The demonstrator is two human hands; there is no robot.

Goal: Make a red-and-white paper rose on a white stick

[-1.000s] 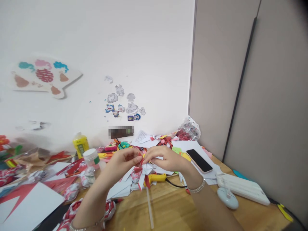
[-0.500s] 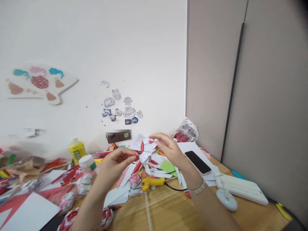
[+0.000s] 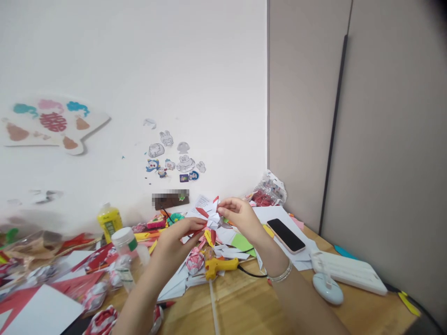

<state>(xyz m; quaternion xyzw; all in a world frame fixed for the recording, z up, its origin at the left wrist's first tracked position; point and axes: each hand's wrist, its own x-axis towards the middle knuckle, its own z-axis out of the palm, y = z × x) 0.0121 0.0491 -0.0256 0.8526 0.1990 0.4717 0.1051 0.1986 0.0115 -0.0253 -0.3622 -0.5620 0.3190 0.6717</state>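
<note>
Both of my hands hold a white folded-paper piece with red pointed tips (image 3: 213, 220) above the paper-strewn table. From the left side, my left hand (image 3: 181, 235) pinches it at a red part, with thumb and fingers close together. My right hand (image 3: 238, 215) grips the white edge on the right between thumb and fingers. Just below hangs another red tip. A yellow glue gun (image 3: 222, 265) lies on the table beneath, beside a red-and-white paper ball (image 3: 194, 261).
On the right are a phone (image 3: 286, 235), a white device (image 3: 349, 269) and a pale blue rounded object (image 3: 327, 288). A yellow bottle (image 3: 110, 220), a white-lidded jar (image 3: 125, 242) and heaped papers stand left. The wall (image 3: 209, 70) rises behind.
The paper piece has turned, so its red tips point differently. My right hand has moved slightly down and closed on its edge. The camera view has shifted slightly.
</note>
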